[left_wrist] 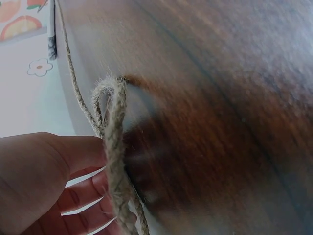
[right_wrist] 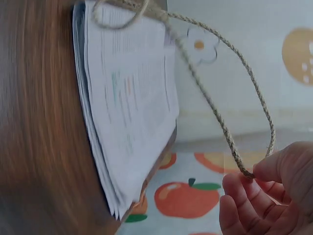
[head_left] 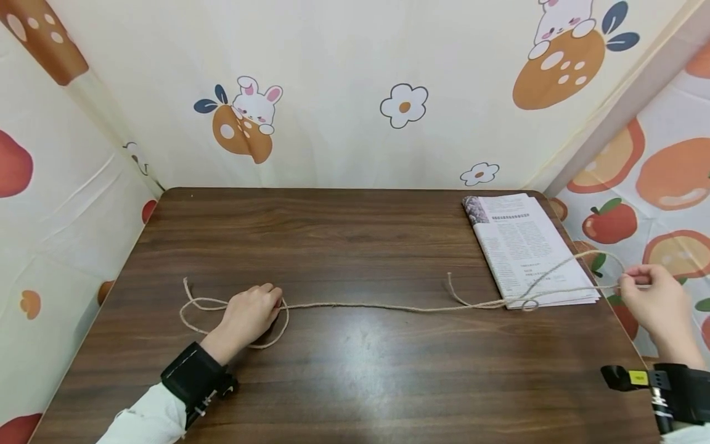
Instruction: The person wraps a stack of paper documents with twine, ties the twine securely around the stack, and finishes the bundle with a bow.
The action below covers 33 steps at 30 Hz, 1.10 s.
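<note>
The braided cord [head_left: 333,304] was stretched left to right across the near edge of the folded newspaper [head_left: 513,250], pinched by the left hand [head_left: 248,316] well left of it and, at a loop, by the nearer right hand [head_left: 657,302] just beyond its right side.

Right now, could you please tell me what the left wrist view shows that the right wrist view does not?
Only the left wrist view shows the left hand, holding the rope between thumb and fingers. Only the right wrist view shows the right hand, pinching the rope at a bend. Both show the rope, the wooden tabletop and a printed flower.
</note>
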{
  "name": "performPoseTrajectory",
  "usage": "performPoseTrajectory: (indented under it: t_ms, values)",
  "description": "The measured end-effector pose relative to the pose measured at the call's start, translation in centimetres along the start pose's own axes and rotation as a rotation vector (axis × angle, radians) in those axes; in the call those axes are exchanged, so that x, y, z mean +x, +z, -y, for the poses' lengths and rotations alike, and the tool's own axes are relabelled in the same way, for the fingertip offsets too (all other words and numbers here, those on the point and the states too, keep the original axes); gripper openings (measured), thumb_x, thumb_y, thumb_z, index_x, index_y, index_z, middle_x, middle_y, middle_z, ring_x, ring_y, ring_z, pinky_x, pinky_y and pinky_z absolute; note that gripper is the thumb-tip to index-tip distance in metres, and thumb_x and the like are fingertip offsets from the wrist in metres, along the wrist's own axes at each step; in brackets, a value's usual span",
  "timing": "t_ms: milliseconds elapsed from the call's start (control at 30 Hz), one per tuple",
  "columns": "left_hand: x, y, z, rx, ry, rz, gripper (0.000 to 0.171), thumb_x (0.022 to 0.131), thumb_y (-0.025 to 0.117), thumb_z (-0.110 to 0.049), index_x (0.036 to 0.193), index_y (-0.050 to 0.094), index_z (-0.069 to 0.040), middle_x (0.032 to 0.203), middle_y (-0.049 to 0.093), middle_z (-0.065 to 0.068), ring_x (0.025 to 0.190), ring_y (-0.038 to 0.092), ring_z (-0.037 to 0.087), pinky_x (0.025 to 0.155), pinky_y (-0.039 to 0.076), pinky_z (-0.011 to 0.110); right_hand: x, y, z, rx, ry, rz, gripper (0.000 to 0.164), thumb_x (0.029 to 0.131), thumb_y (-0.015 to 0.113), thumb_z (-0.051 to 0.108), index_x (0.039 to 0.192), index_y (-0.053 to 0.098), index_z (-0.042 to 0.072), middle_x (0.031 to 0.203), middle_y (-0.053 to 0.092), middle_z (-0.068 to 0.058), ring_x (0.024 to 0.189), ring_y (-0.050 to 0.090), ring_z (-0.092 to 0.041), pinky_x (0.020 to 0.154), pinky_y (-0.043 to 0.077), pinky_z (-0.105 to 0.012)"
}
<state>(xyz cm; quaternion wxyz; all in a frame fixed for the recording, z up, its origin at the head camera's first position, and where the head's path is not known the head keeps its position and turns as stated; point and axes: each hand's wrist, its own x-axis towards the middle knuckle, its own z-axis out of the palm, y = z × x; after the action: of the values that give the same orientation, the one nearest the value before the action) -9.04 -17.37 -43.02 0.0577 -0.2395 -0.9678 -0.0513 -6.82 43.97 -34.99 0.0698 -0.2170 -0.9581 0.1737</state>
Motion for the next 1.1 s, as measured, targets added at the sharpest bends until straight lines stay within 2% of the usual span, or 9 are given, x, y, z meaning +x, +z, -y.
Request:
performPoseTrajectory:
  t_ms: [200, 400, 567, 733, 833, 933, 1033, 1067, 1100]
  values:
    - [-0.2, 0.3, 0.1, 0.006, 0.006, -0.020, 0.023, 0.072, 0.073, -0.009, 0.065, 0.051, -0.014, 0.063, 0.045, -0.002, 0.053, 0.048, 0.015, 0.042, 0.035, 0.027, 0.2, -0.4, -2.0, 0.010, 0.069, 0.042, 0.031, 0.091, 0.041, 0.012, 0.108, 0.043, -0.014, 0.080, 0.059, -0.029, 0.052, 0.042, -0.003, 0.045, 0.034, -0.026]
    - [-0.6, 0.5, 0.3, 0.010, -0.001, -0.017, 0.023, 0.073, 0.072, -0.008, 0.065, 0.051, -0.014, 0.063, 0.044, -0.002, 0.052, 0.047, 0.014, 0.041, 0.034, 0.026, 0.3, -0.1, -3.4, 0.031, 0.074, 0.031, 0.029, 0.089, 0.041, 0.012, 0.104, 0.046, -0.013, 0.066, 0.062, -0.016, 0.048, 0.037, 0.008, 0.042, 0.035, -0.025]
    - [-1.1, 0.4, 0.8, 0.007, -0.028, -0.017, 0.025, 0.072, 0.071, -0.005, 0.064, 0.049, -0.014, 0.062, 0.043, -0.003, 0.051, 0.046, 0.014, 0.040, 0.033, 0.027, -0.4, 0.3, -4.4, 0.057, 0.083, 0.000, 0.027, 0.089, 0.041, 0.010, 0.102, 0.044, -0.013, 0.066, 0.059, -0.017, 0.047, 0.037, 0.004, 0.042, 0.035, -0.024]
    - [-1.4, 0.2, 1.4, -0.004, -0.047, -0.024, 0.025, 0.071, 0.070, -0.004, 0.063, 0.048, -0.014, 0.062, 0.043, -0.003, 0.050, 0.045, 0.014, 0.040, 0.033, 0.028, -0.3, 0.7, -6.1, 0.082, 0.113, 0.003, 0.027, 0.090, 0.041, 0.010, 0.102, 0.042, -0.014, 0.063, 0.055, -0.012, 0.047, 0.038, 0.003, 0.043, 0.034, -0.023]
    - [-1.5, 0.1, 1.4, -0.014, -0.040, -0.026, 0.025, 0.071, 0.070, -0.004, 0.064, 0.048, -0.014, 0.062, 0.043, -0.003, 0.050, 0.045, 0.014, 0.041, 0.033, 0.027, 0.1, 1.7, -7.6, 0.036, 0.113, 0.029, 0.031, 0.091, 0.042, 0.015, 0.104, 0.042, -0.013, 0.066, 0.056, -0.020, 0.050, 0.042, -0.003, 0.046, 0.035, -0.028]
    - [-1.4, 0.0, 1.4, -0.025, -0.036, -0.025, 0.024, 0.072, 0.070, -0.004, 0.065, 0.049, -0.014, 0.062, 0.043, -0.003, 0.050, 0.045, 0.014, 0.041, 0.033, 0.027, 0.5, 2.9, -8.9, -0.052, 0.113, 0.064, 0.038, 0.090, 0.044, 0.021, 0.106, 0.043, -0.013, 0.080, 0.056, -0.030, 0.057, 0.050, -0.023, 0.054, 0.038, -0.038]
    - [-1.3, 0.0, 1.4, -0.030, -0.037, -0.025, 0.023, 0.071, 0.070, -0.005, 0.065, 0.050, -0.014, 0.062, 0.044, -0.003, 0.050, 0.045, 0.014, 0.041, 0.033, 0.027, 0.7, 4.2, -9.9, -0.129, 0.078, 0.083, 0.039, 0.088, 0.046, 0.024, 0.103, 0.045, -0.012, 0.083, 0.056, -0.031, 0.062, 0.053, -0.033, 0.057, 0.040, -0.042]
    - [-1.3, -0.1, 1.4, -0.032, -0.038, -0.025, 0.023, 0.071, 0.070, -0.005, 0.065, 0.050, -0.014, 0.062, 0.044, -0.003, 0.050, 0.045, 0.014, 0.041, 0.033, 0.027, 0.7, 4.3, -9.6, -0.120, 0.080, 0.101, 0.039, 0.087, 0.048, 0.022, 0.103, 0.046, -0.013, 0.085, 0.056, -0.032, 0.067, 0.053, -0.039, 0.058, 0.040, -0.043]
    - [-1.3, -0.1, 1.3, -0.032, -0.037, -0.028, 0.023, 0.071, 0.070, -0.006, 0.065, 0.050, -0.014, 0.062, 0.044, -0.003, 0.051, 0.045, 0.014, 0.041, 0.033, 0.027, 0.6, 4.5, -9.5, -0.109, 0.057, 0.112, 0.038, 0.087, 0.049, 0.021, 0.103, 0.046, -0.014, 0.084, 0.055, -0.032, 0.066, 0.053, -0.038, 0.056, 0.041, -0.042]
